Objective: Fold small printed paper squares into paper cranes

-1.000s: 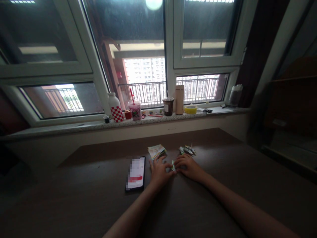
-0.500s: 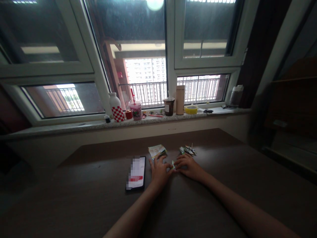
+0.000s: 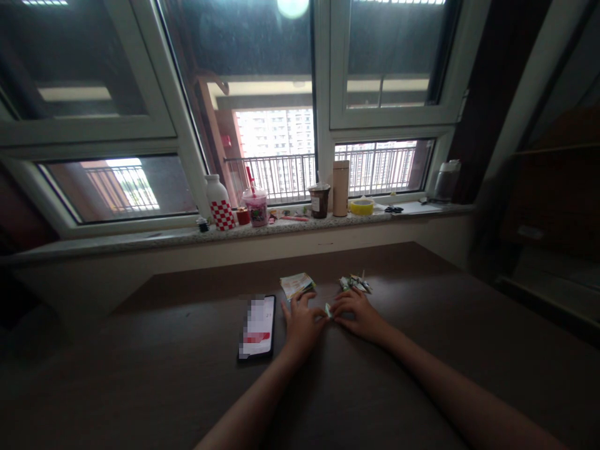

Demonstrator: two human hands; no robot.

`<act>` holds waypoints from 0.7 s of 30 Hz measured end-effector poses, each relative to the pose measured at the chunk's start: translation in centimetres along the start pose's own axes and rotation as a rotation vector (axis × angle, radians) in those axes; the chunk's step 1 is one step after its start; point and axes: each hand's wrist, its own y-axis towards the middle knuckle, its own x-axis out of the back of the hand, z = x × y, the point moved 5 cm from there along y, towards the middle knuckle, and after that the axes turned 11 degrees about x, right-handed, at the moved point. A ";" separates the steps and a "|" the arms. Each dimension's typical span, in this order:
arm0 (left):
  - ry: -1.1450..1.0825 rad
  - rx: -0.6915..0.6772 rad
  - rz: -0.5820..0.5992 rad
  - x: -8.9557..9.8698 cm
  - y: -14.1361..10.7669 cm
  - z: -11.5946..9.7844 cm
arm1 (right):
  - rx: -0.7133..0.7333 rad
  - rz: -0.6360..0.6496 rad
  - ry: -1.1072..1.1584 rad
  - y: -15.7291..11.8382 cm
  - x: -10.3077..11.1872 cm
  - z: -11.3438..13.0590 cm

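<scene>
Between my fingertips, just above the dark brown table (image 3: 384, 387), is a small piece of pale green and white paper (image 3: 328, 309). My left hand (image 3: 302, 322) pinches its left side with thumb and forefinger while the other fingers spread outward. On the right side, my right hand (image 3: 359, 315) closes its fingertips on the same paper. A stack of flat printed paper pieces (image 3: 296, 285) lies beyond my left hand. Past my right hand sits a small pile of folded paper pieces (image 3: 355, 282), partly hidden by the fingers.
A phone (image 3: 257, 328) with a lit screen lies left of my left hand. Along the windowsill stand a checkered bottle (image 3: 221, 206), a pink drink cup (image 3: 256, 209), a brown cup (image 3: 320, 201), a tan flask (image 3: 340, 187), yellow tape (image 3: 361, 207) and scissors (image 3: 394, 209).
My fingers have shifted very slightly around the small paper. Both hands stay in nearly the same place, and the paper stacks have not moved.
</scene>
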 end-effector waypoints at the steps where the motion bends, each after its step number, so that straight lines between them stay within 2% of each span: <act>1: -0.006 0.013 0.000 0.0 0.0 0.0 | 0.004 -0.007 -0.010 0.0 0.1 0.1; 6: -0.028 0.088 0.021 -0.5 0.4 0.1 | -0.098 -0.037 -0.055 0.0 -0.1 -0.6; 12: -0.024 0.105 0.042 -1.2 0.8 -0.2 | -0.249 -0.004 -0.068 0.1 -0.9 -1.3; 21: -0.013 0.115 0.045 -0.9 1.0 0.1 | -0.294 0.007 -0.070 0.0 -1.2 -1.6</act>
